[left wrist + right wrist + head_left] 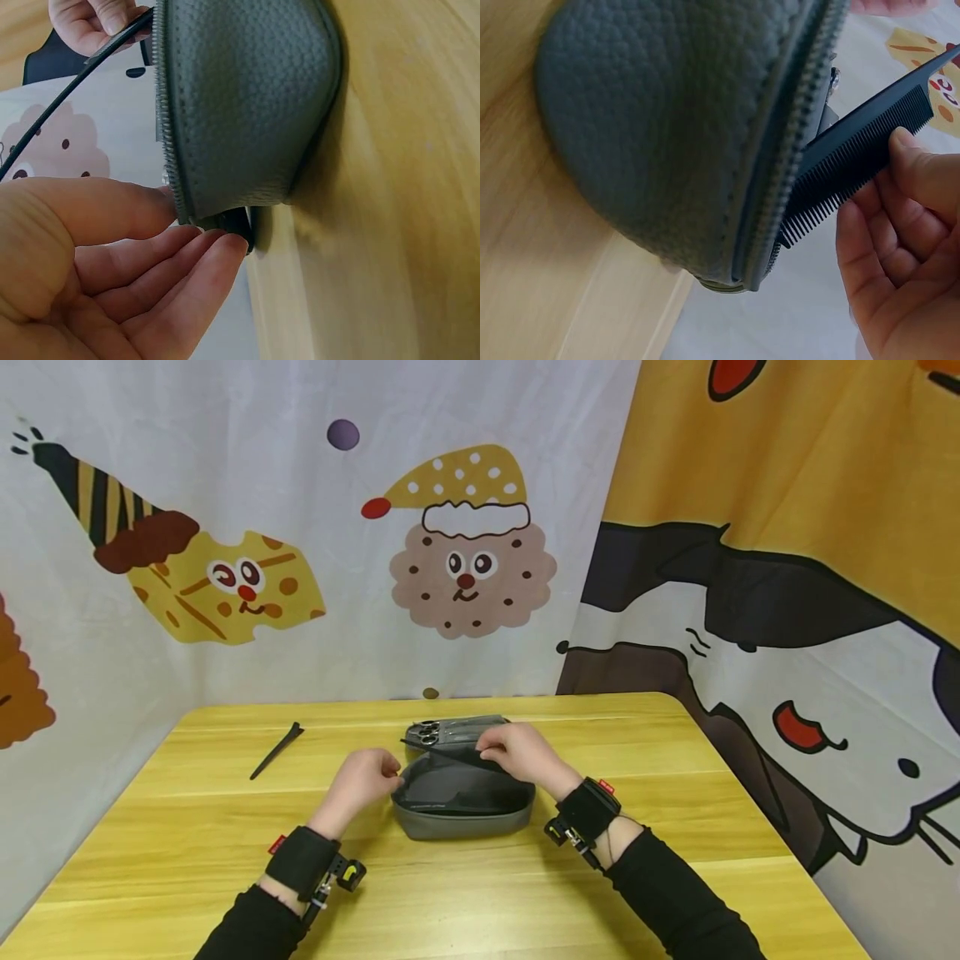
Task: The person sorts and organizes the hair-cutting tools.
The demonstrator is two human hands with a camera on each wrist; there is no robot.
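Observation:
A grey-green zippered pouch (465, 827) with a pebbled surface lies unzipped on the table, its lid folded back. My left hand (360, 783) is at the pouch's left end; in the left wrist view its thumb and fingers pinch the zipped edge. My right hand (523, 753) holds a black tail comb (862, 139) over the pouch opening, between thumb and fingers. The comb's thin tail points left, and its toothed end is partly behind the pouch rim in the right wrist view. Metal scissors (427, 732) sit in the lid's pocket.
A black hair clip (276, 750) lies at the back left of the wooden table (465, 902). Behind the table hangs a cartoon-printed curtain (300, 468). Both wrists wear black camera straps (303, 862).

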